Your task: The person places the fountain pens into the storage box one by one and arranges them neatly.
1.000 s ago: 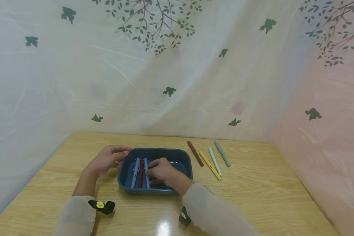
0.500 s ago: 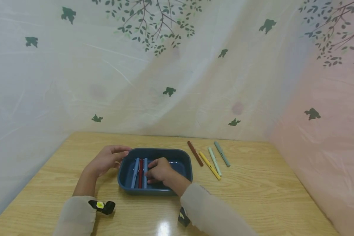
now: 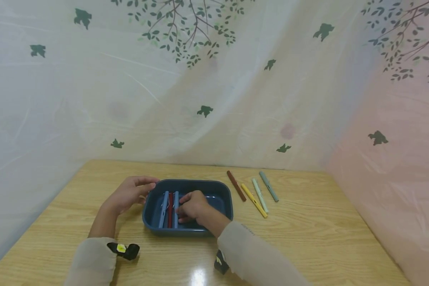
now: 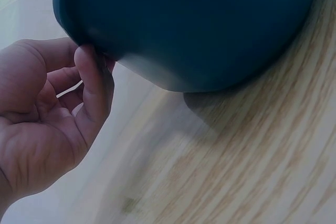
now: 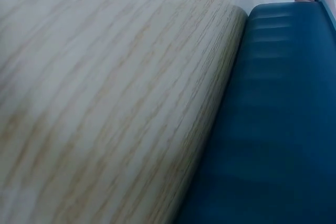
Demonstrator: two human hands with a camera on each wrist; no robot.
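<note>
A dark blue tray point(image 3: 191, 234) sits on the table in the head view. Inside, at its left, two light blue pens lie on either side of a dark red pen point(image 3: 170, 210). My right hand point(image 3: 196, 208) reaches into the tray, bent fingers at the middle of the right-hand light blue pen point(image 3: 176, 198). My left hand point(image 3: 130, 194) holds the tray's far left corner; the left wrist view shows thumb point(image 4: 93, 85) and fingers bent at that corner. The right wrist view has the tray's outer wall point(image 5: 262, 119), with the right hand out of sight.
Right of the tray lie a brown-red pen point(image 3: 236, 186), a yellow pen point(image 3: 254, 201), a pale green pen point(image 3: 260, 196) and a grey-green pen point(image 3: 269, 186). A printed curtain point(image 3: 214, 87) hangs behind the wooden table point(image 3: 307, 230).
Early in this second my right hand slid the right-hand light blue pen slightly left, until it lay more in line beside the dark red pen. My left hand has kept its place.
</note>
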